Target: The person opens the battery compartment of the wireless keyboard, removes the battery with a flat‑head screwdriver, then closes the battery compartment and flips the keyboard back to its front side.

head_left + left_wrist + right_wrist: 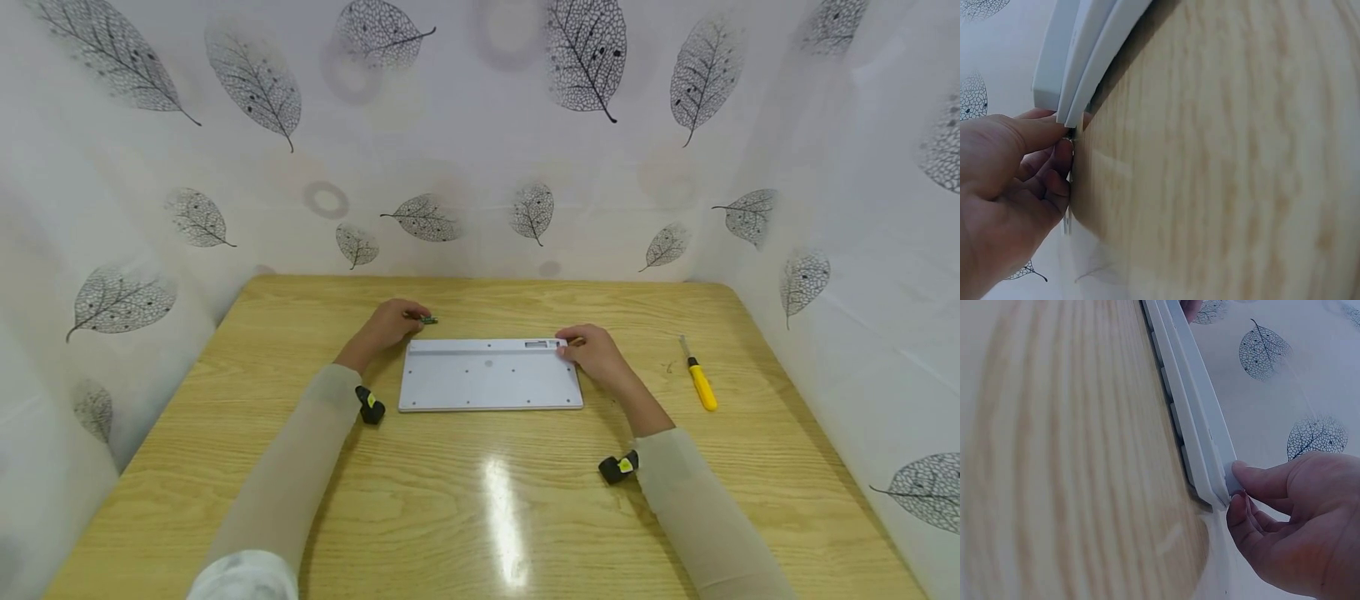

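Note:
A white keyboard (487, 379) lies face down in the middle of the wooden table (480, 517). An open slot (536, 343) shows along its far edge. My left hand (408, 315) rests beyond the keyboard's far left corner and pinches a small dark piece (428, 319) between thumb and fingers. In the left wrist view the hand (1066, 147) pinches right beside the keyboard's edge (1085, 56). My right hand (564, 343) pinches the far right corner of the keyboard. In the right wrist view its thumb (1254, 478) lies on that corner (1225, 481), with the fingers curled beneath.
A yellow-handled screwdriver (701, 383) lies on the table to the right of my right hand. White sheets printed with leaves (480, 125) wall in the table at the back and both sides. A glare spot (502, 508) marks the near tabletop.

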{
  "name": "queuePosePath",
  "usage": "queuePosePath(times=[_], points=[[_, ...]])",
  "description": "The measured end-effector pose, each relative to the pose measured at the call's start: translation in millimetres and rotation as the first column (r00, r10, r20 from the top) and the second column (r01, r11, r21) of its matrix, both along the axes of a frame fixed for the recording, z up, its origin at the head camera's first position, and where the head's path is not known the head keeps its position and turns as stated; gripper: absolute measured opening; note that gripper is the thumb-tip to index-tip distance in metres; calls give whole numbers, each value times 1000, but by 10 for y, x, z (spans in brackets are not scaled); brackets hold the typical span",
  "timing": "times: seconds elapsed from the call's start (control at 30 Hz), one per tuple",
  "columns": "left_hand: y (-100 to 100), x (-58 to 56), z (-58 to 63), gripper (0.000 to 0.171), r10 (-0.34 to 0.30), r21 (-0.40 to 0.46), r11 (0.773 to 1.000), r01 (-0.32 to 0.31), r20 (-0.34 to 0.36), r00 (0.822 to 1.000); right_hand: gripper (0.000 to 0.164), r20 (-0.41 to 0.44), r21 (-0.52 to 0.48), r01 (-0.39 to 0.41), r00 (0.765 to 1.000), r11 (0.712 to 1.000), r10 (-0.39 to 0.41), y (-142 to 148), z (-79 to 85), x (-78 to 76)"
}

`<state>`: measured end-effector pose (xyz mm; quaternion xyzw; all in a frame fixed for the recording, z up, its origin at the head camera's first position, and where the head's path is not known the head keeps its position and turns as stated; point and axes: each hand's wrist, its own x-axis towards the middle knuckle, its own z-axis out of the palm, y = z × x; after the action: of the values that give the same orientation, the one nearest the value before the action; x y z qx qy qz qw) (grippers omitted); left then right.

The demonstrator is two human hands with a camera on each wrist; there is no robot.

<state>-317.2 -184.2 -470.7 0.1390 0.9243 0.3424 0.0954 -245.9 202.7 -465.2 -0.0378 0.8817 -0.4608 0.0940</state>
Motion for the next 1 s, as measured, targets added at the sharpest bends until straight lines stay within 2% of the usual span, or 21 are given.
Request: queuePosePath(times=[0.23, 0.4, 0.5, 0.73, 1.0], points=[[-68, 12, 10, 30, 7, 38, 999, -7, -1, 1000, 33, 0, 13, 2, 1000, 1000, -2, 1, -9, 1], [-197, -8, 32, 31, 20, 72, 997, -17, -28, 999, 34, 11, 22, 8, 1000, 1000, -8, -4, -9, -2], [-292, -36, 43, 31, 37, 81, 996, -36, -18, 999, 33, 16, 26, 12, 1000, 1000, -13, -8, -8, -7], [-487, -117, 53, 31, 88, 12, 996, -89, 41, 995, 34, 21, 24, 8, 1000, 1000, -9, -14, -1, -8], [-534, -178, 22, 30, 69, -10, 998, -69, 32, 997, 34, 26, 24, 18, 999, 1000, -19, -9, -14, -19]])
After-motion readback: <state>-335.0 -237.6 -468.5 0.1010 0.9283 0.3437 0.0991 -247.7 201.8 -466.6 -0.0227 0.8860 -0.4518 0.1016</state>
